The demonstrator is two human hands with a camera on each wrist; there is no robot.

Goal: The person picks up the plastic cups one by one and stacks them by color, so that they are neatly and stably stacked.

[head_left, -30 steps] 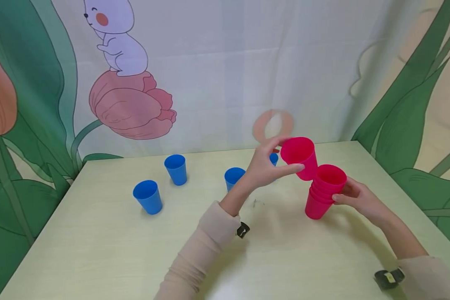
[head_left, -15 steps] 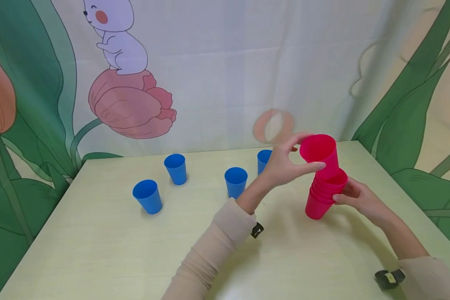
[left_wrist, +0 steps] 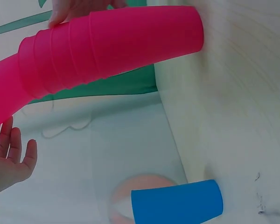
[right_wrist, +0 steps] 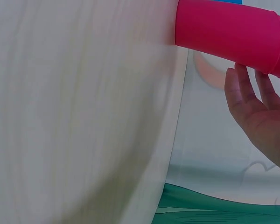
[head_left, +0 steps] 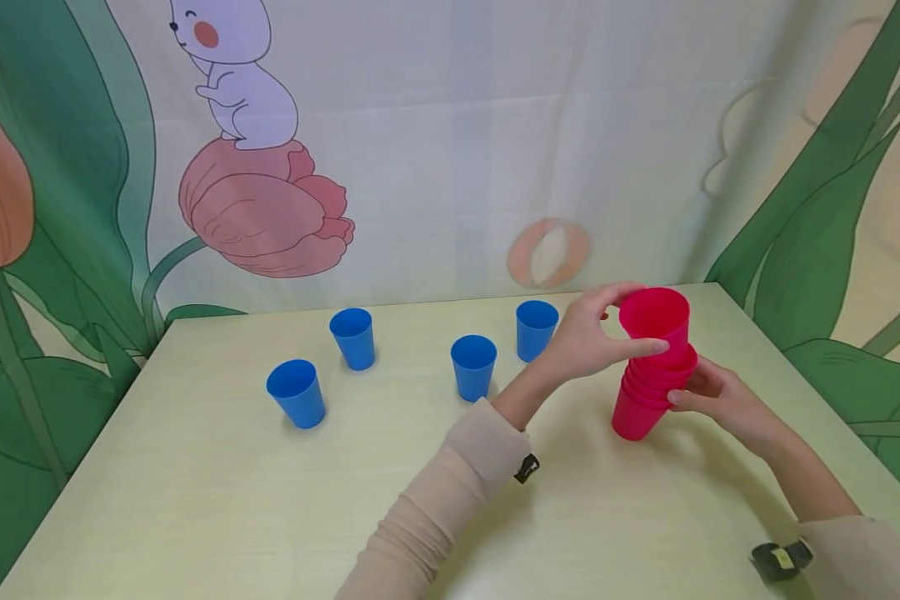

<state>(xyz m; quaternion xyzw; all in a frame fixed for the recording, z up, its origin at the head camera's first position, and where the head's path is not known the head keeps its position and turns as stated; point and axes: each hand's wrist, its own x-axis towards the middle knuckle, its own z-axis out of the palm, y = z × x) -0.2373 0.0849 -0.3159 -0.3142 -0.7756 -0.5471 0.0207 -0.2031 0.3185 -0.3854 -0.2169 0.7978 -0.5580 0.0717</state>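
My left hand (head_left: 592, 333) pinches a pinkish-red plastic cup (head_left: 654, 317) by its rim, thumb in front and fingers behind. The lower part of that cup sits inside the top of a stack of matching cups (head_left: 637, 412), slightly tilted in the left wrist view. My right hand (head_left: 731, 408) holds the stack from the right side, with its thumb against the front and the other fingers behind. In the right wrist view, fingertips (right_wrist: 241, 70) touch the stack's side. The stack stands on the table at the right.
Blue cups stand upright on the pale table (head_left: 195, 500): one at the left (head_left: 296, 396), one behind it (head_left: 352, 340), one in the middle (head_left: 473, 367) and another farther back (head_left: 536, 329), beside my left hand. A printed curtain (head_left: 420, 167) hangs behind the table.
My left hand has carried its red cup rightward over the stack, then down into the top. My right hand has stayed in place on the stack.
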